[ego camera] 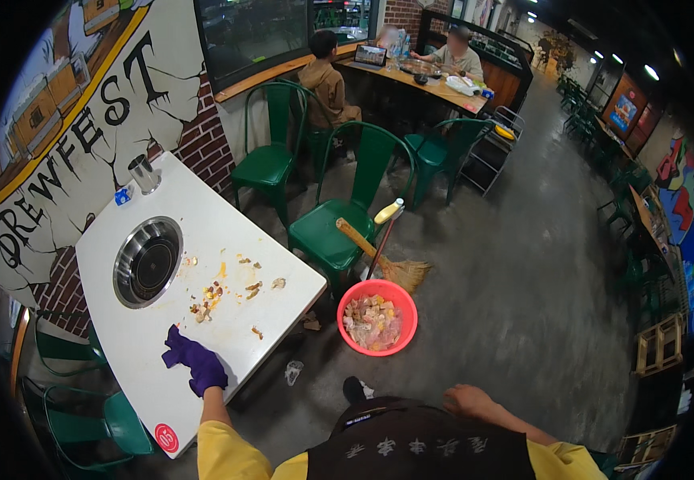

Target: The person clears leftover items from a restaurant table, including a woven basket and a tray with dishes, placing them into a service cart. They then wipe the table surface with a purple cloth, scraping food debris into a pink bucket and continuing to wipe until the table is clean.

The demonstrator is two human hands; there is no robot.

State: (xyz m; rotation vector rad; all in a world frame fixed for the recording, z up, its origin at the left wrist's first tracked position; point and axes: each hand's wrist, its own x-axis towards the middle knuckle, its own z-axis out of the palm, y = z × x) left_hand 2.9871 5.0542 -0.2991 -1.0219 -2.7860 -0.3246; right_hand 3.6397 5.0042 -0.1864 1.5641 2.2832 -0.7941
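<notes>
Purple fabric, a cloth or a glove (194, 360), covers my left hand (208, 377) to the wrist, so its fingers are hidden. It is over the near part of a white table (143, 354). Beyond it, food scraps (210, 298) and orange smears lie scattered on the tabletop. A round metal-rimmed cooker well (149, 262) is set into the table. Bare and loosely curled, my right hand (468, 401) hangs beside my dark apron (419, 444), with nothing visible in it. On the floor ahead stands a pink plastic basin (412, 327) containing food waste and crumpled plastic.
A straw broom (404, 273) leans by a green metal chair (329, 234) behind the basin. Metal cups (143, 174) and a small blue packet (122, 196) stand at the table's far corner. Plastic litter (293, 372) lies on the floor. People (326, 84) sit at a farther table, near a cart (491, 150).
</notes>
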